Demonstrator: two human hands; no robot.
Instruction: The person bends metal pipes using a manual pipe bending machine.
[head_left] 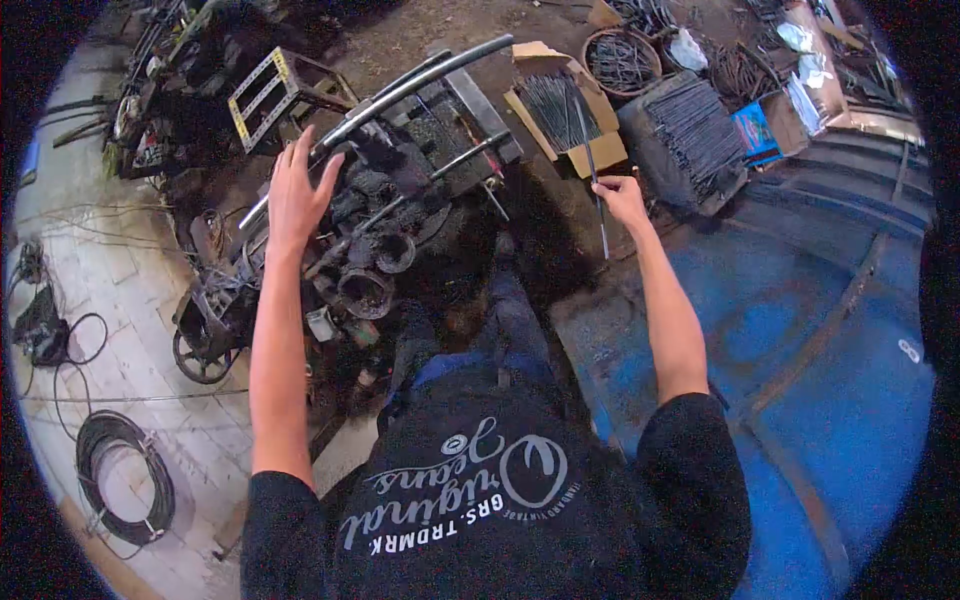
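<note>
My left hand point(298, 190) is at the near side of a long metal rail point(400, 88) on the dark, greasy machine point(375, 190), its thumb and fingers apart and nothing between them. Whether it touches the rail I cannot tell. On the right, my right hand point(618, 198) pinches a thin dark metal rod point(590, 150), which points away from me over an open cardboard box point(612, 150). Many similar thin rods point(555, 110) lie in that box. The rod's lower end sticks out just below my fingers.
Behind the box is a round basket of metal pieces point(620, 62). A stack of dark rods point(695, 130) lies to its right. A yellowish metal frame point(262, 95) stands back left. Coiled black hose point(88, 470) lies on the left floor; blue sheeting point(700, 300) is at right.
</note>
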